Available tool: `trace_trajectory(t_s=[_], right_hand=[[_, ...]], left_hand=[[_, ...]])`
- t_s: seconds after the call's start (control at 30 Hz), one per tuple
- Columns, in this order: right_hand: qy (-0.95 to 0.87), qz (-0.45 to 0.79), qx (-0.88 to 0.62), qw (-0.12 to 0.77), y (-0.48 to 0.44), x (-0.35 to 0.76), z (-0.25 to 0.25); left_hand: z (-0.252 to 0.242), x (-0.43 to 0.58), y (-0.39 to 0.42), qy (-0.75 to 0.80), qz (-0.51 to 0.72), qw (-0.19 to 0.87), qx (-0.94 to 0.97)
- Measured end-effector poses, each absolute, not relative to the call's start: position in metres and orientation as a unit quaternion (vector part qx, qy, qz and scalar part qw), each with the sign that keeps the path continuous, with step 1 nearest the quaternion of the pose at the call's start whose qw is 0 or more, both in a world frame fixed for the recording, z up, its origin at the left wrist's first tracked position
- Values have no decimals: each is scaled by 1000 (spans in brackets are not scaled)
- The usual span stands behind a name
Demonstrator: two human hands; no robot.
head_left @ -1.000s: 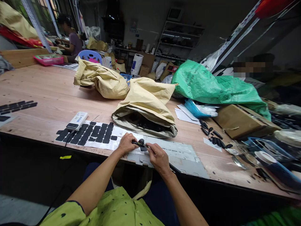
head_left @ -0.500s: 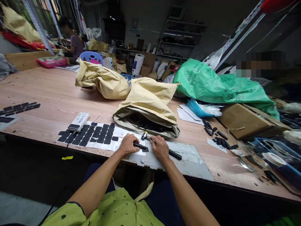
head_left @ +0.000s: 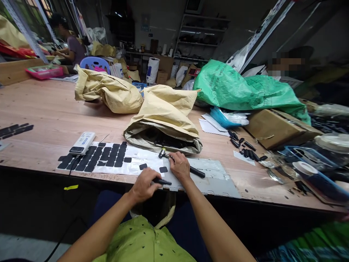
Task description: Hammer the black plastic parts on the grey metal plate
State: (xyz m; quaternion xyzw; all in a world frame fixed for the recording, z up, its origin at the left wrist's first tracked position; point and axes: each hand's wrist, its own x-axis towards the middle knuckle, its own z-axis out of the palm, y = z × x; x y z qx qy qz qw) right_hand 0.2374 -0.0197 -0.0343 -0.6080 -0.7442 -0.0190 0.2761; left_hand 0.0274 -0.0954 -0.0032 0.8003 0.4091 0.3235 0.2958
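Note:
My left hand [head_left: 144, 185] is closed round a thin black stick-like part [head_left: 163, 181], held at the near table edge over the grey sheet [head_left: 215, 183]. My right hand [head_left: 178, 165] rests closed on a small hammer [head_left: 180, 162] with a black handle and a metal head, lying on the table. Two loose black pads [head_left: 163, 169] lie just ahead of my hands. To the left a white backing sheet carries rows of black pads [head_left: 95, 156]. An open tan paper sack [head_left: 163, 127] with dark parts inside lies right behind the hammer.
A white remote-like device [head_left: 81, 142] sits on the pad sheet. Another tan sack [head_left: 106, 91], a green bag [head_left: 245, 91], a cardboard box [head_left: 275, 127] and several black parts [head_left: 245, 147] crowd the right. Other people sit at back left and right.
My right hand has laid the hammer down on the table and stays on it. My left hand has drawn back toward me with the black part. The view shifted slightly.

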Motion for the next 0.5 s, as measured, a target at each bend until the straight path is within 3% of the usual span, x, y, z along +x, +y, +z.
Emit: trace_trajectory(t_s=[0.13, 0.37, 0.5], right_hand=[[-743, -23, -611, 273, -20, 237, -34], [-740, -25, -617, 267, -20, 235, -32], [-739, -25, -617, 271, -21, 235, -32]], left_hand=[[-26, 25, -148, 351, 219, 379, 828], [-108, 24, -161, 544, 79, 411, 727], [-119, 24, -158, 547, 40, 422, 722]])
